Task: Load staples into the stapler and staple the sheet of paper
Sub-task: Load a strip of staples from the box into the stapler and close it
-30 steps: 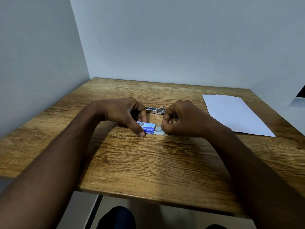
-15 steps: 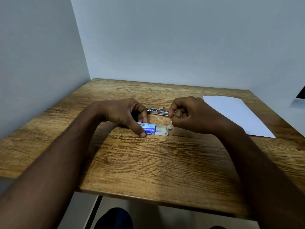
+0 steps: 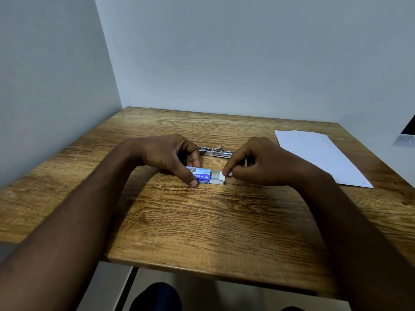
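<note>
A small blue staple box [image 3: 203, 175] lies on the wooden table [image 3: 202, 221], its inner tray [image 3: 217, 177] slid out to the right. My left hand [image 3: 170, 157] pins the blue sleeve between thumb and fingers. My right hand [image 3: 258, 162] pinches the tray's white end flap [image 3: 226, 173] with thumb and forefinger. Just behind the box lies the metal stapler [image 3: 216, 151], opened flat, partly hidden by both hands. The white sheet of paper [image 3: 318, 156] rests at the right side of the table.
The table stands in a corner with pale walls at left and behind. A white object [image 3: 406, 138] sticks in at the right edge of view. My knee [image 3: 157, 297] shows below the table's front edge.
My right hand lifted away from the box towards the stapler, then came back down to the tray's end flap. My left hand kept hold of the box.
</note>
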